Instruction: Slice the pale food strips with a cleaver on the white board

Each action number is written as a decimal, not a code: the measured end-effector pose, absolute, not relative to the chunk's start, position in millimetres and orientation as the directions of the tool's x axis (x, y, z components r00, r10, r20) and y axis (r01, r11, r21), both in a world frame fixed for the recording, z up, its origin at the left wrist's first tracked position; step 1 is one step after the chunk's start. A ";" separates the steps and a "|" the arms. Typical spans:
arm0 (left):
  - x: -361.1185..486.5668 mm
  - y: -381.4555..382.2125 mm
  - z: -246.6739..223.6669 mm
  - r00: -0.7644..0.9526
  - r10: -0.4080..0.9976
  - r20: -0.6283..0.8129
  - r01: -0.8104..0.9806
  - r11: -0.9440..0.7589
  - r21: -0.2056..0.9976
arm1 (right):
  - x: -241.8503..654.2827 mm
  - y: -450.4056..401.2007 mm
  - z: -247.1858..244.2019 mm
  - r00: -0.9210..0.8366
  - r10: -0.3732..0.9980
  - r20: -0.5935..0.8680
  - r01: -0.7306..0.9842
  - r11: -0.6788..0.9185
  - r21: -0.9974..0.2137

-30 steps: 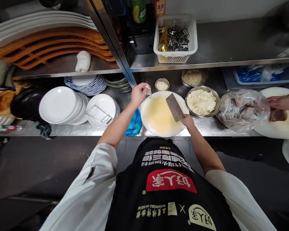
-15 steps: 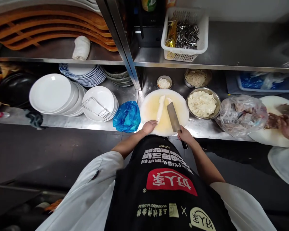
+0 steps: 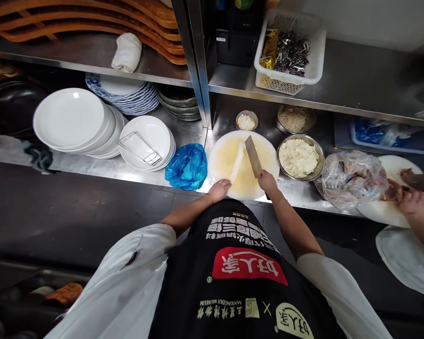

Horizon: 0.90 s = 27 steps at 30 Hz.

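Observation:
A round, yellowish-white cutting board (image 3: 219, 153) lies on the steel counter. Across it runs a long strip of white dough (image 3: 237, 162). My left hand (image 3: 220, 189) grips the strip's near end at the board's lower left edge. In my right hand (image 3: 267, 182) is a cleaver (image 3: 253, 157), its blade just right of the strip's far part. Whether blade and strip touch, I cannot tell. Right of the board stands a metal bowl (image 3: 322, 162) full of a soft, pale, dough-like mass (image 3: 299, 157). A small bowl of chopped white bits (image 3: 246, 122) sits behind the board.
A crumpled blue plastic bag (image 3: 187, 167) and stacked white plates (image 3: 70, 120) are to the left. At right lies a clear bag of meat (image 3: 353, 179), beside a co-worker's hand (image 3: 416, 205) on meat at another board. A shelf with a white basket (image 3: 291, 77) overhangs the back.
The cleaver has moved away from me, closer to the strip's far end. A small white piece by its tip no longer shows. My left hand stays on the strip; the view has shifted.

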<state>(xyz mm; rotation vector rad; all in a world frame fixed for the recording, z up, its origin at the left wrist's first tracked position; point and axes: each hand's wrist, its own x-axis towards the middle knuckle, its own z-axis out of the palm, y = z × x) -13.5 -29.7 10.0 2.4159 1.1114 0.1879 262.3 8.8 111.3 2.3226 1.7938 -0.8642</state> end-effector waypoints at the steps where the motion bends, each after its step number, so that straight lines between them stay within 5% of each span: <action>1: -14.0 -30.0 9.9 0.662 0.746 -0.072 0.680 -0.556 0.478 | 265.0 7.1 111.1 0.152 0.861 -0.486 0.917 -0.307 -0.255; 6: -16.8 -31.6 6.4 0.663 0.745 -0.067 0.669 -0.551 0.499 | 267.0 -2.2 112.5 0.159 0.908 -0.387 0.923 -0.276 -0.269; 27: -16.8 -38.4 6.4 0.653 0.755 -0.061 0.679 -0.548 0.488 | 267.6 -47.3 99.2 0.091 0.878 -0.471 0.947 -0.222 -0.231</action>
